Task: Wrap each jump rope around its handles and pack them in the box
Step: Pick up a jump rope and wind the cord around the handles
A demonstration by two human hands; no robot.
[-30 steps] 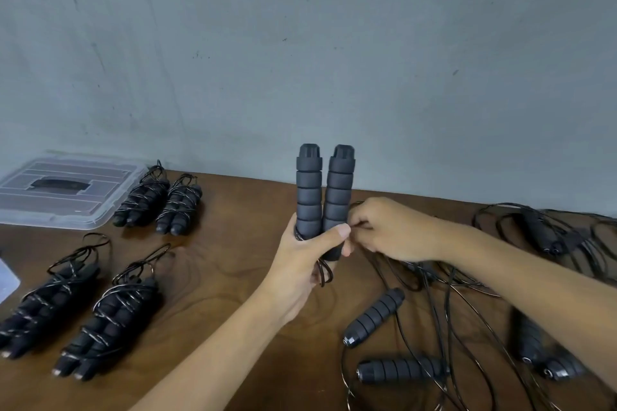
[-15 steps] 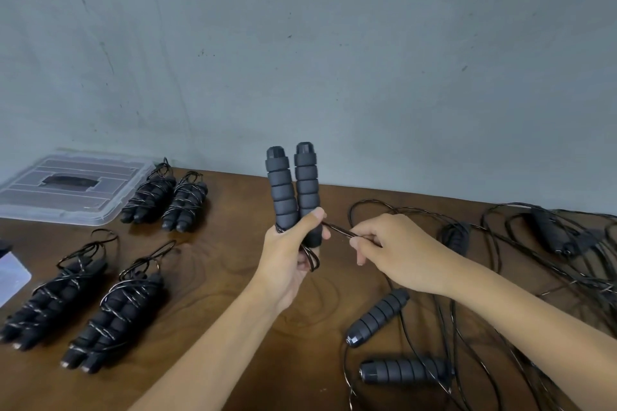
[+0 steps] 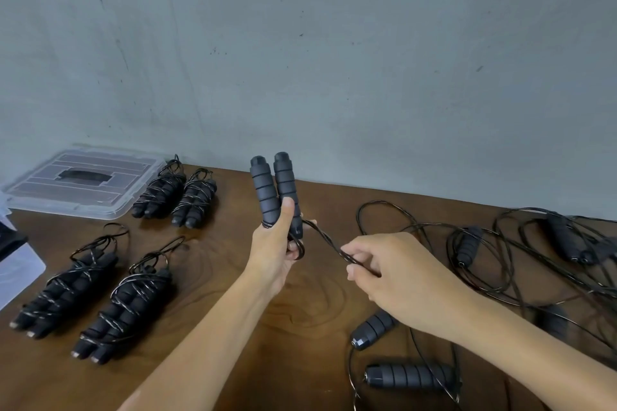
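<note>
Gripping two upright handles (image 3: 275,190) at frame centre, the left hand (image 3: 273,253) stays clenched. The right hand (image 3: 394,272) pinches the rope (image 3: 325,238) (now drawn farther right, lower).

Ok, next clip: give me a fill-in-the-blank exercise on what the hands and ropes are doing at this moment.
1. The left hand holds ____ foam handles upright, side by side.
2. The right hand pinches the black ____ that runs from those handles.
3. The number of wrapped bundles lying on the table is ____.
4. The clear plastic lid lies at the table's far ____ corner.

Missing words: two; rope; four; left
</note>
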